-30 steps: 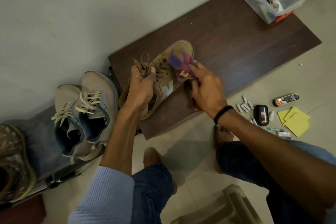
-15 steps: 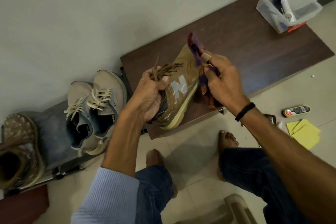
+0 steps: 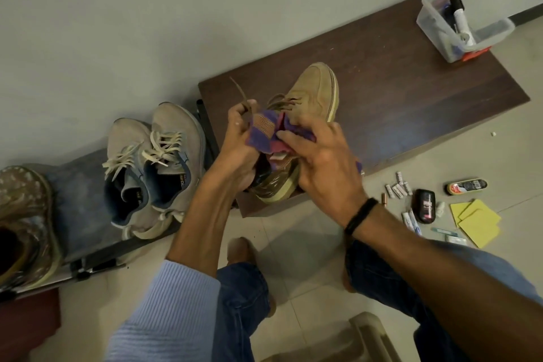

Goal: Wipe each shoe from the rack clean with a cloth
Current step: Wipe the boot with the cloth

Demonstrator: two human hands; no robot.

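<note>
**A:** What do we take in first?

**B:** The dark wooden worktop (image 3: 411, 76), running from the centre to the upper right of the frame, against the wall. Left of it we see the low grey rack (image 3: 79, 200). A pair of grey sneakers (image 3: 152, 161) stands side by side on it, and a patterned shoe (image 3: 23, 220) sits at the left edge.

**A:** And the shoe we are cleaning?

**B:** The tan shoe (image 3: 314, 91) is at the centre of the frame, over the worktop's near left corner, with its toe pointing to the upper right. We cannot tell whether its sole touches the wood.

**A:** How do we hold it?

**B:** Our left hand (image 3: 238, 147) grips the heel end. Its fingers (image 3: 236, 123) are curled tight, with a lace (image 3: 239, 94) sticking up between them. Our right hand (image 3: 323, 164) has its fingers (image 3: 289, 138) bent over the purple and pink cloth (image 3: 264, 132), pressing it onto the shoe's laced top.

**A:** And the smaller things?

**B:** A clear plastic box (image 3: 440, 35) sits at the worktop's upper right end. Yellow pads (image 3: 479, 220) lie on the floor at the right, with a polish tin (image 3: 467, 186) just above them.
</note>
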